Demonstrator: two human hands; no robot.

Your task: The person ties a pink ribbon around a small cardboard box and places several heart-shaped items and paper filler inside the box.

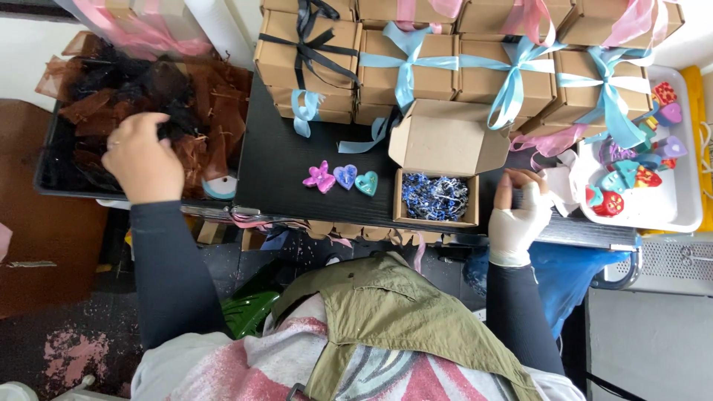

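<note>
My left hand (143, 157) reaches into a black tray (46, 184) heaped with brown and black organza pouches (200, 111), its fingers curled into the pile. My right hand (518, 215), in a white glove, rests at the black table's (275, 160) front edge, just right of an open kraft box (437, 194) filled with blue and white paper shred. Whether it holds anything is unclear. Three small decorations lie left of the box: a pink butterfly (320, 177), a purple heart (344, 175) and a teal heart (366, 183).
Closed kraft boxes tied with blue, black and pink ribbons (405, 63) are stacked along the table's back. A white tray (679, 212) at the right holds several colourful heart and shape pieces. A blue bag (568, 271) hangs below the table.
</note>
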